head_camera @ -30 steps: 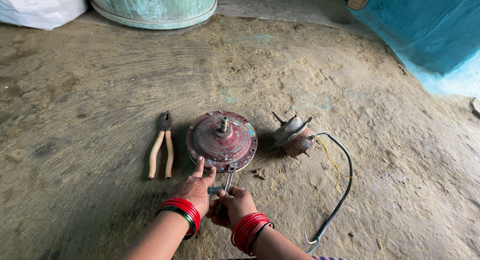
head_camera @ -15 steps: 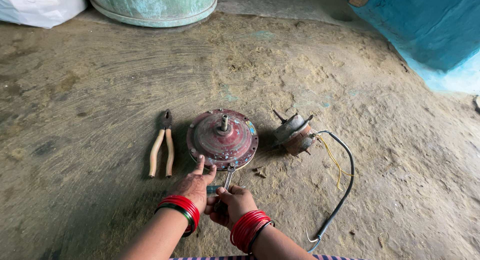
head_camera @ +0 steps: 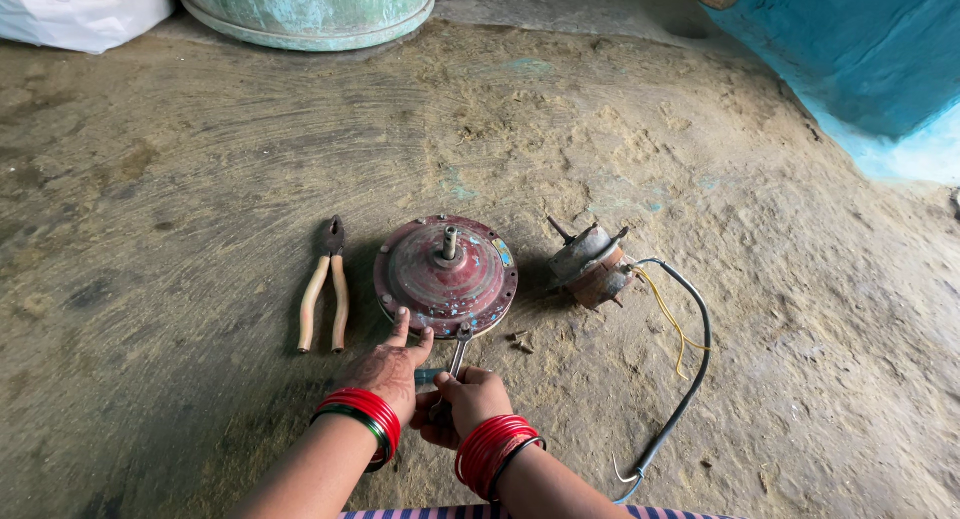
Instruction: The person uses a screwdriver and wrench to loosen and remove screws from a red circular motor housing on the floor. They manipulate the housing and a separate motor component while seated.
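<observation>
Two hands — wrench (head_camera: 458,351) beneath motor housing (head_camera: 446,275)

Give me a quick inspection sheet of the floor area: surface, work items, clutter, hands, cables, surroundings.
Surface: bare, dusty earthen floor.
Work items: round reddish motor housing, shaft up; spanner at its near rim.
Clutter: pliers left of housing; smaller motor part to its right.
Hands: left hand touches the housing rim; right hand grips the spanner.
Cables: black cable and yellow wire trail from the smaller part.
Surroundings: green drum, white sack, blue wall.
</observation>
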